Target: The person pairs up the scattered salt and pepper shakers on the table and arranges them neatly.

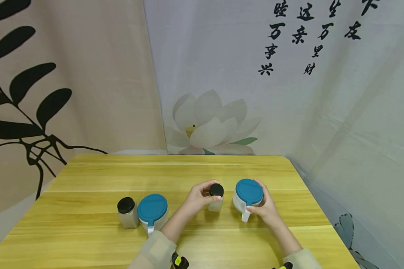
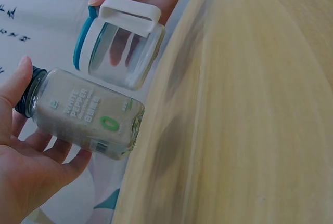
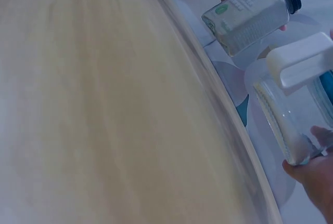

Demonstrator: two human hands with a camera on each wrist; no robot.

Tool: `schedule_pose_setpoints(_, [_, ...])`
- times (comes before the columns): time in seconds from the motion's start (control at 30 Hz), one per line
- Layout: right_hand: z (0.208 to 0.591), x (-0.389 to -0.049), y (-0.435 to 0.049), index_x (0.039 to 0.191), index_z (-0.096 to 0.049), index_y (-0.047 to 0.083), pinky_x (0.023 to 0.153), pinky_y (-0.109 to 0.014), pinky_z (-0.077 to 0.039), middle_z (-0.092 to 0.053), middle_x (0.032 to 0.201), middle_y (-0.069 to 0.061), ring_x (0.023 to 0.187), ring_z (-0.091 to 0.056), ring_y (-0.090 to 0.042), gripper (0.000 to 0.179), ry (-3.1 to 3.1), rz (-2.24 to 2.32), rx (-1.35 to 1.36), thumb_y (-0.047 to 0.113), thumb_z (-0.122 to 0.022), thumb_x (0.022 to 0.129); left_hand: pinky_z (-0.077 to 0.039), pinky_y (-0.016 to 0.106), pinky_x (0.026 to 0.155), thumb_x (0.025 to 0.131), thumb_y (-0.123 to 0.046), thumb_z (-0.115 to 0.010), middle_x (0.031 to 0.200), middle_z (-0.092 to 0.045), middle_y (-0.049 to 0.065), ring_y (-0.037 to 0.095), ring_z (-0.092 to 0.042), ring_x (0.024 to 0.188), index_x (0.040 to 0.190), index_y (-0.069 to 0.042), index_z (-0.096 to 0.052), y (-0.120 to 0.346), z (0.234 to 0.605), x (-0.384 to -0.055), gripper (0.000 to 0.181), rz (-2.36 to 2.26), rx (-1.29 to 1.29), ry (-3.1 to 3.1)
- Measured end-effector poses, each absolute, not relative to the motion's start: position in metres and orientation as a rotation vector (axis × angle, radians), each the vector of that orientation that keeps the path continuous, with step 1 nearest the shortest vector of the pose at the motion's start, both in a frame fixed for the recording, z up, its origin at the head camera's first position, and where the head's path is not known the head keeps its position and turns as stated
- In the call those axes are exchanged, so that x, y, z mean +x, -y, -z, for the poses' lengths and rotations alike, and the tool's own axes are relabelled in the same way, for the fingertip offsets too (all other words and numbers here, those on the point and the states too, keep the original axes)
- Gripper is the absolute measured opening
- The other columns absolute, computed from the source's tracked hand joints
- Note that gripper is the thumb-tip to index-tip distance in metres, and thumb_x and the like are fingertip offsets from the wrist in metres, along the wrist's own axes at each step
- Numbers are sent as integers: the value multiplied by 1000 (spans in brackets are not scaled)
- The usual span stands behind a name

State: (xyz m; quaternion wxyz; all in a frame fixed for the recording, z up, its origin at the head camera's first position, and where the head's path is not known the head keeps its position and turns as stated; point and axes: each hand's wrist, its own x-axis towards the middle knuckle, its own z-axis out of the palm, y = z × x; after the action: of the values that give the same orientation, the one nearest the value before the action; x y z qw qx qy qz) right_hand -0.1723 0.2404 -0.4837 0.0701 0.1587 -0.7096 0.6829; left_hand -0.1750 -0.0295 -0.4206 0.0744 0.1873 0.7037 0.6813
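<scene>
My left hand [image 1: 199,196] grips a square glass spice jar [image 2: 88,114] with a black lid; its label reads "white pepper". In the head view this jar is upright, right of the table's middle. My right hand [image 1: 266,205] holds a clear seasoning pot [image 1: 249,192] with a blue lid and a white handle, fingers round its far side and thumb by the handle. The pot is a short way right of the spice jar, not touching it. Both seem held slightly above the table, with shadows below them. Pale contents show low in the pot [image 3: 286,125].
At the left of the wooden table [image 1: 87,175] stand a second black-lidded spice jar [image 1: 128,213] and a second blue-lidded pot [image 1: 152,209], side by side. The pot is close to my left forearm. Behind the table hangs a printed cloth [image 1: 215,74].
</scene>
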Motion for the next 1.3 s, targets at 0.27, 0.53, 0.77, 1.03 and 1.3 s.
schedule_pose_setpoints(0.27, [487,-169,-238,146,-28,3,88,-27,-47,-44,134,-11,112,-54,-14,92,2117,-2094,520,-8,-77,69,-48,32,76,82,0,-73,107,-64,11,17,-58,88,122,1,-62,33,424,-171,42,-2061,577,-2084])
schedule_pose_setpoints(0.53, [489,-164,-235,147,-29,7,88,-29,-47,-44,135,-11,112,-54,-15,91,2110,-2155,521,-9,-76,71,-48,32,76,81,-7,-76,106,-64,7,20,-58,89,122,-4,-63,35,454,-182,43,-2066,552,-2109])
schedule_pose_setpoints(0.77, [488,-161,-233,147,-25,-1,87,-29,-48,-46,133,-4,112,-53,-15,93,2103,-2155,553,-5,-78,70,-48,34,77,81,-4,-76,105,-65,7,19,-58,88,123,-4,-63,37,454,-178,43,-2056,515,-2114])
schedule_pose_setpoints(1.03, [491,-159,-233,146,-22,-4,91,-28,-44,-47,134,-3,113,-53,-15,95,2131,-2134,599,0,-80,70,-48,32,77,82,-2,-75,105,-65,12,20,-59,88,120,1,-63,41,432,-161,41,-2041,543,-2103])
schedule_pose_setpoints(1.3, [493,-156,-233,146,-21,-4,91,-29,-45,-49,132,-2,112,-55,-16,94,2130,-2154,658,2,-80,72,-49,34,78,80,-3,-76,112,-65,11,20,-59,90,122,-3,-63,39,456,-168,43,-2047,546,-2081])
